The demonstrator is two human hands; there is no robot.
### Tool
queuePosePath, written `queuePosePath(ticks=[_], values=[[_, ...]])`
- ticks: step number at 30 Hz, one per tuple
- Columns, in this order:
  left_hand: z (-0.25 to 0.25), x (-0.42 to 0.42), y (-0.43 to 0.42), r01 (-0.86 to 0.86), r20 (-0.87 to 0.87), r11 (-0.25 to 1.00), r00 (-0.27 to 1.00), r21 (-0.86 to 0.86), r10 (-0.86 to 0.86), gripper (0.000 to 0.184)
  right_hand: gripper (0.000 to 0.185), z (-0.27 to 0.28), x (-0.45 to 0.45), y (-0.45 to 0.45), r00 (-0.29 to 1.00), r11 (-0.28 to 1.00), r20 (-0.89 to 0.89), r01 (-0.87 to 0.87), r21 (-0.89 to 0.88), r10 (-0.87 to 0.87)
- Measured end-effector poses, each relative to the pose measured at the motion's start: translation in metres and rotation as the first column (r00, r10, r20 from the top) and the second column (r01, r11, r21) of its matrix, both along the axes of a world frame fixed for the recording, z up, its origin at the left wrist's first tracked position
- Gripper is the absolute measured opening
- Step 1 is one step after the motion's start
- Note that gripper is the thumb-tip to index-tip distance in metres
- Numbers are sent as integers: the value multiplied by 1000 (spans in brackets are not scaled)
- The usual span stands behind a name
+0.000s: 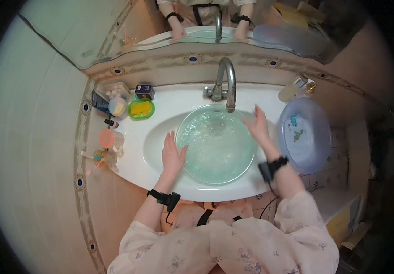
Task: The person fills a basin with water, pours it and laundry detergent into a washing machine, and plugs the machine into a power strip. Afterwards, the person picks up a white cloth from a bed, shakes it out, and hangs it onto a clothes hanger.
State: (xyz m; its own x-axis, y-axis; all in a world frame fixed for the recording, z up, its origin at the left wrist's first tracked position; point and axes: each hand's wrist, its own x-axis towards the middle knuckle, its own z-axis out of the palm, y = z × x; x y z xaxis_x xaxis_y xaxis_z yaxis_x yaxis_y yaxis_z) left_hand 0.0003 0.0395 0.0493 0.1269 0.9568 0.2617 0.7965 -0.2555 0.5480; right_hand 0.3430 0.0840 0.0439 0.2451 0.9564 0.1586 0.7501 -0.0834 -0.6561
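Observation:
A round, see-through greenish basin full of rippling water sits in the white sink. My left hand is open beside the basin's left rim, thumb spread from the fingers. On the other side, my right hand is open near the upper right rim, with nothing in it. Whether either hand touches the rim I cannot tell. A metal faucet arches over the basin's back edge, its spout close to my right hand. Black straps circle both wrists.
A green dish with a yellow item stands at the back left, beside a dark box. Along the left edge are a pink-lidded cup and a toothbrush cup. To the right are a pump bottle and a bluish tub.

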Motion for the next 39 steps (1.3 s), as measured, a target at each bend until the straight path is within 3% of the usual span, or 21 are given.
queuePosePath(ticks=[2, 4, 5, 7, 8, 11, 14, 21, 25, 32, 34, 39], values=[[-21, -12, 2, -22, 144, 878, 984, -478, 103, 56, 76, -31, -2, -60, 988, 989, 39, 148, 9, -148], [-63, -23, 8, 2, 197, 850, 973, -527, 120, 49, 58, -48, -6, -95, 882, 928, -385, 132, -349, -270], [-74, -25, 12, 20, 240, 821, 960, -570, 143, 44, 58, -65, -9, -105, 878, 927, -384, 153, -342, -286], [-58, -24, 17, 56, 237, 797, 965, -601, 112, 39, 34, -87, -19, -111, 782, 939, -521, 314, -143, -341], [-47, -24, 18, 69, 228, 765, 968, -640, 104, 35, 34, -88, -23, -112, 772, 930, -525, 344, -131, -359], [-41, -32, 19, 154, 298, 758, 953, -634, 56, 29, 23, -55, -48, -108, 780, 871, -416, 488, -63, -467], [-21, -36, 13, 207, 396, 725, 913, -657, 98, 24, 20, -39, -53, -122, 735, 867, -505, 495, -58, -453], [74, -27, -40, 221, 417, 738, 905, -638, 90, 22, 20, 27, -47, -170, 646, 908, -665, 402, -121, -374], [131, -4, -80, 186, 316, 756, 948, -627, 29, 25, 25, 69, -28, -217, 582, 922, -742, 366, -127, -333], [180, 91, -178, 255, 367, 779, 930, -572, -35, 26, 30, 119, 62, -331, 606, 900, -749, 434, 30, -267], [180, 128, -204, 288, 385, 790, 920, -541, -72, 25, 31, 136, 96, -372, 664, 900, -684, 435, 24, -303], [164, 230, -248, 407, 447, 753, 879, -517, -169, 24, 32, 145, 180, -465, 657, 804, -635, 587, 94, -406]])
